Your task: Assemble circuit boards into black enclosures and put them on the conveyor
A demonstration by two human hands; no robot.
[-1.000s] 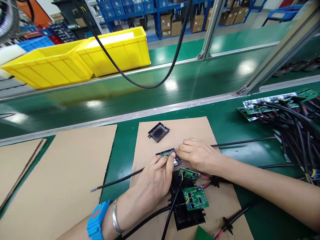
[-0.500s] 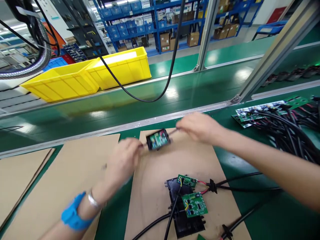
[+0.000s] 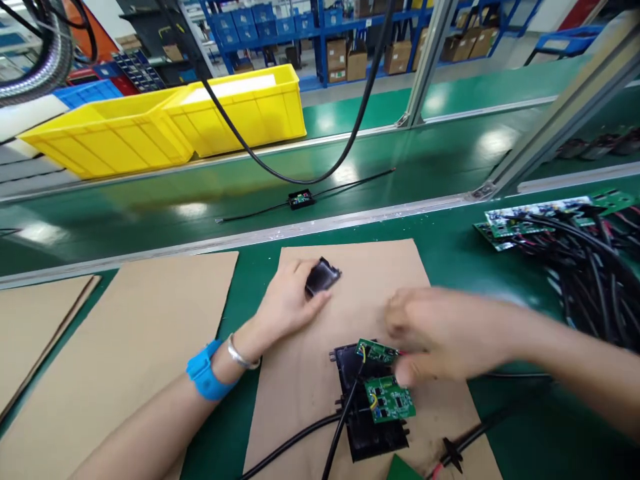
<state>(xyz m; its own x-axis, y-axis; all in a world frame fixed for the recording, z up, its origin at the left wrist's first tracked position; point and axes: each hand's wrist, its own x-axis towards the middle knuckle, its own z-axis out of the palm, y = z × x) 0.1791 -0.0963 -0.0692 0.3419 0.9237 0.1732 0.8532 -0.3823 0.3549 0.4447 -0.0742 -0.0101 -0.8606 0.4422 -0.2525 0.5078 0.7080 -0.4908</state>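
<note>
My left hand [image 3: 290, 293] grips a small black plastic case half [image 3: 323, 277] between thumb and fingers, over the cardboard sheet [image 3: 295, 400]. Blurred by motion, my right hand [image 3: 435, 333] hovers at the red wires beside the upper green circuit board [image 3: 377, 351], thumb and fingers apart. A second green circuit board [image 3: 391, 399] lies just below, and both overlap black plastic housings [image 3: 377, 443] with black cables [image 3: 300, 440] running off. Part of the wiring is hidden behind my right hand. Beyond the cardboard, a small cased board with two leads [image 3: 301, 199] lies on the green conveyor [image 3: 200, 230].
Yellow bins [image 3: 240, 113] stand on the conveyor's far left side. A black cable [image 3: 305, 180] hangs in a loop ahead. At the right lies a heap of boards and black cables [image 3: 590, 267]. More cardboard [image 3: 165, 320] lies left; a metal post [image 3: 430, 63] rises behind.
The small cased board with leads has left both hands and now lies on the conveyor. My left hand has taken a black case half; my right hand has come down toward the circuit boards.
</note>
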